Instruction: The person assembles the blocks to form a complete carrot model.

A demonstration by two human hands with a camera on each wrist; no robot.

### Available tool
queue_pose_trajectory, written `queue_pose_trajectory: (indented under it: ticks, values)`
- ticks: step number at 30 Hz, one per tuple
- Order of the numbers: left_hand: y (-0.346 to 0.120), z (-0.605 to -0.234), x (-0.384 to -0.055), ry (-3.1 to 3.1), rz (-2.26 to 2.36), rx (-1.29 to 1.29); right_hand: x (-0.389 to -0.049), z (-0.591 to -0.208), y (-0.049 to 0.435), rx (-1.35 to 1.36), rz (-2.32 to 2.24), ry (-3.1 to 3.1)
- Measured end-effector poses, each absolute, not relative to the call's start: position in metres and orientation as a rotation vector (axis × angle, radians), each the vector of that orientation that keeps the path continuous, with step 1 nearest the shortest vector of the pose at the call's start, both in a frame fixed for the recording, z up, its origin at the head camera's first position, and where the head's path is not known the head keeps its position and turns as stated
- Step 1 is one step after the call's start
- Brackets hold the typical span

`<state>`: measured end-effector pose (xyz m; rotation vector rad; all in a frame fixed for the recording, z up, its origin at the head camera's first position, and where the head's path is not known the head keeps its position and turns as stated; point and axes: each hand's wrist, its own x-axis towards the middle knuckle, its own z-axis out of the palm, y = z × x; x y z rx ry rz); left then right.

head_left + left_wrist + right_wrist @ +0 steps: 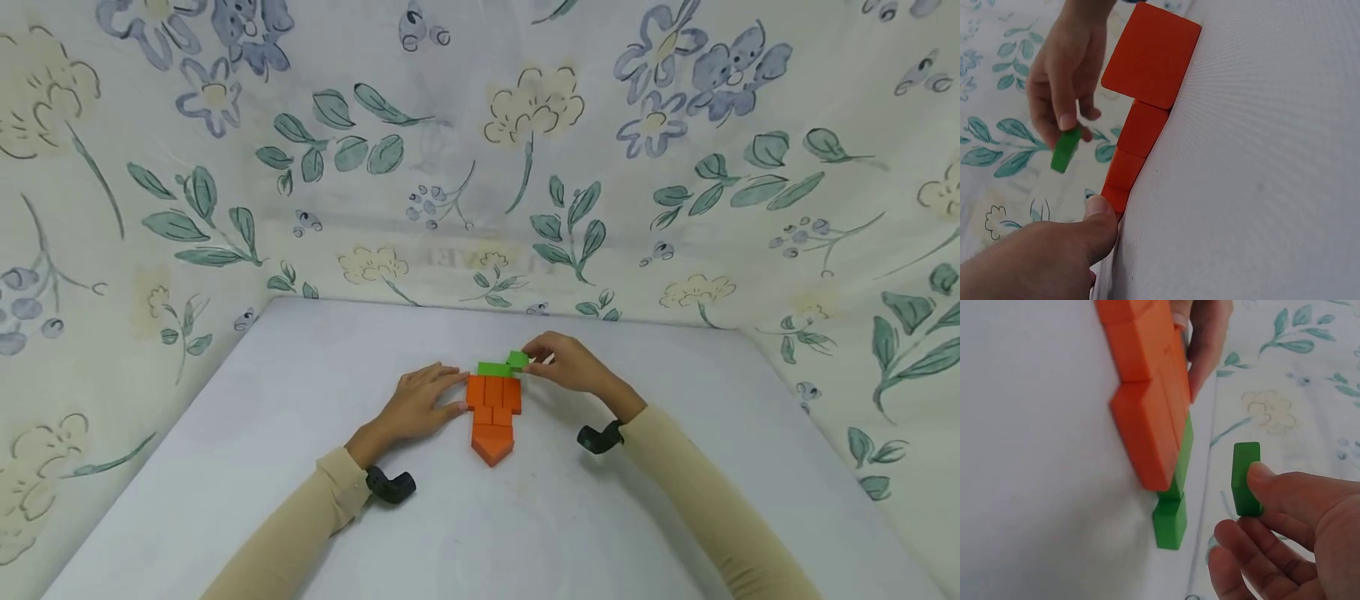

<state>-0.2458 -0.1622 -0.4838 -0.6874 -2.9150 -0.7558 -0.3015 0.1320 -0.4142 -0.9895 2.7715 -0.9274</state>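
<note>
Several orange blocks (pixel 493 392) lie flat and close together on the table, with a pointed orange piece (pixel 492 447) at the near end. Along their far side sits a longer green block (pixel 492 369), and a small green block (pixel 1169 524) adjoins it on the right. My right hand (pixel 568 364) pinches another green block (pixel 1245 481) between thumb and fingers, raised off the table beyond the row. On the left side of the orange blocks, my left hand (pixel 422 404) touches them with its thumb and extended fingertips.
The white table (pixel 360 533) extends around the blocks. A floral cloth (pixel 465 167) hangs behind and along both sides. Each wrist wears a black camera device, one on the left (pixel 390 485) and one on the right (pixel 598 438).
</note>
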Motion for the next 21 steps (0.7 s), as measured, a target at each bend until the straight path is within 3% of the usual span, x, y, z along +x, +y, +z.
queue_pose_trajectory:
  ticks: [11,21]
  values:
    - [-0.162,-0.49,-0.245,-2.933,-0.737,-0.701,-0.344,-0.419,0.078,-0.792,-0.817,2.701]
    - [-0.164,-0.489,-0.246,-2.903,-0.705,-0.695,-0.361,-0.427,0.057,-0.87,-0.698,2.668]
